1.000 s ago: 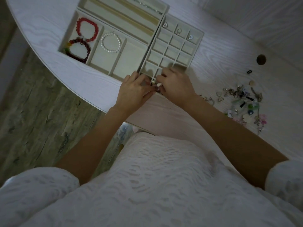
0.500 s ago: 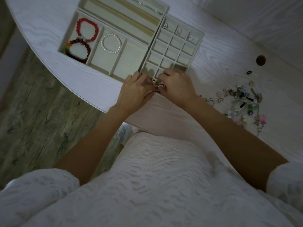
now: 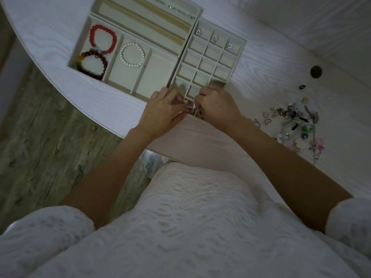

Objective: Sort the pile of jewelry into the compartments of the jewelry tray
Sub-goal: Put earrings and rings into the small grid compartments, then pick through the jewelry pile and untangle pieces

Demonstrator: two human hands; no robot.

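- Pinching a small pale piece between them at the centre of the frame, the left hand and right hand meet just at the near edge of the grid tray; both sets of fingers are curled narrowly onto it, though what kind of piece it is cannot be told.
- Judging by its size, it is very light, hard and slippery, and likely easy to drop; fingertip holds on its rim or post seem safest.
- Right of centre, the loose pile of jewelry lies on the worktop, well apart from the trays; its chains look likely to snag.
- Above the hands, the grid tray holds three small pieces in its far row; the other cells in view look empty.
- Upper left, the larger tray holds a red bracelet and a dark beaded bracelet in one compartment, and a pearl bracelet in the next.
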